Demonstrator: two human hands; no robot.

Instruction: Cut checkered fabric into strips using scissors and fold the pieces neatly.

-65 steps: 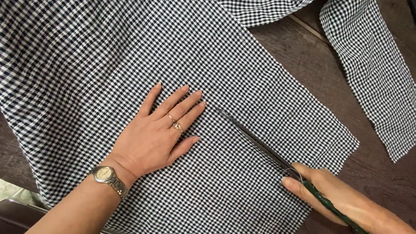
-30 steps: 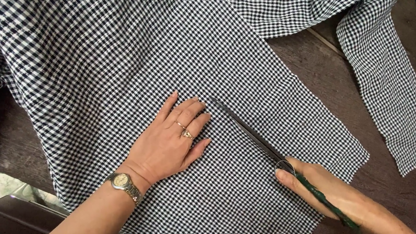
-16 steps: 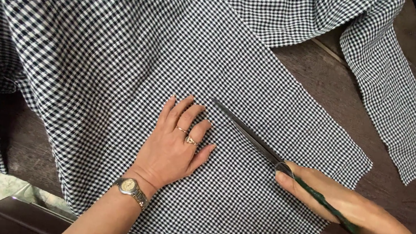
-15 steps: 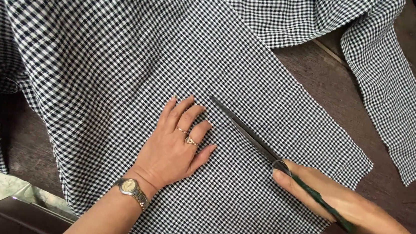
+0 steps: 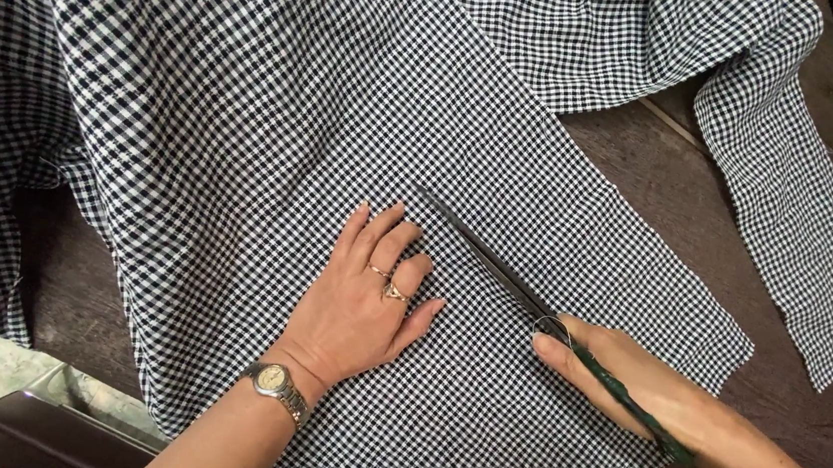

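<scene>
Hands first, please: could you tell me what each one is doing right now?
Left hand: open, flat on the checked fabric.
Right hand: closed around the scissors.

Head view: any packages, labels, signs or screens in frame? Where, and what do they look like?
None in view.
Nearest to a display: a wristwatch on the left hand, small round pale dial, metal band.
Otherwise only black-and-white checked fabric on a dark wooden table, and scissors in the right hand.
</scene>
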